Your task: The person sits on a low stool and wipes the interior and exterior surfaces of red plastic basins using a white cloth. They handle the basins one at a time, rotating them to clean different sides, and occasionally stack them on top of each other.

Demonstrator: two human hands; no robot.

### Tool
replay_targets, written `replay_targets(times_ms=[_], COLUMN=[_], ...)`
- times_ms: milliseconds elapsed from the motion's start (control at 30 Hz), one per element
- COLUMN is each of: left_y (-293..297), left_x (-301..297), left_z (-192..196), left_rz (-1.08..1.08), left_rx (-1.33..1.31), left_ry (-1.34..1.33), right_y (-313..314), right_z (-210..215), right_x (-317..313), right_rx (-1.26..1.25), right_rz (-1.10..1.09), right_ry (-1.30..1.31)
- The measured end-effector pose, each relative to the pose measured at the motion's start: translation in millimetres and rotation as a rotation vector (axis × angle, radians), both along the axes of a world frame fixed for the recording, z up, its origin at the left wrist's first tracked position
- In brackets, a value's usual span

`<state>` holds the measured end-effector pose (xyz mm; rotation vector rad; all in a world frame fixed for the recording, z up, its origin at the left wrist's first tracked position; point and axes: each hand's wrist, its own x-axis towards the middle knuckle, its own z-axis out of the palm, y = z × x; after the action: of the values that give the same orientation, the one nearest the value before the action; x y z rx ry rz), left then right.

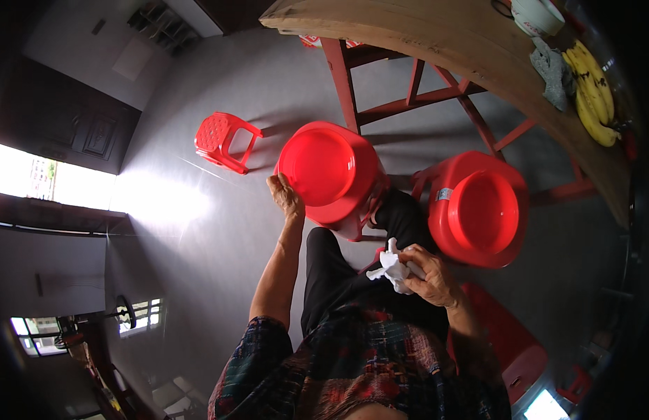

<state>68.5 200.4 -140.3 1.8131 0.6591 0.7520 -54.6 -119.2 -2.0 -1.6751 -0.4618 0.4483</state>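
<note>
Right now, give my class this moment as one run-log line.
left hand: at red dish rim; right hand: gripping crumpled white cloth; dish: on red plastic stool

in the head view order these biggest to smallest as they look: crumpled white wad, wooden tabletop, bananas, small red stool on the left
1. Wooden tabletop
2. Bananas and small red stool: too alike to rank
3. Crumpled white wad, held in the right hand
</note>
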Motion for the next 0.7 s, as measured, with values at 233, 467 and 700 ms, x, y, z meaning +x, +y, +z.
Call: replay_targets(times_ms=[233,467,700], left_y=[12.3,12.9,18.5], left_x=[13.8,20.5,20.3], left_z=[-38.4,-35.5,-46.1], left_rz=[0.094,0.064,0.032], left_rx=[0.028,0.083,0.453], left_ry=[0.119,0.238,0.357], right_y=[-12.1,-9.5,-22.1], right_z=[-6.6,-11.9,-15.9], right_x=[-7.8,-7.2,-8.8], right_rx=[0.056,0.015,0.000], right_rz=[-0.090,-0.102,-0.134], right_ry=[0.060,0.075,0.005])
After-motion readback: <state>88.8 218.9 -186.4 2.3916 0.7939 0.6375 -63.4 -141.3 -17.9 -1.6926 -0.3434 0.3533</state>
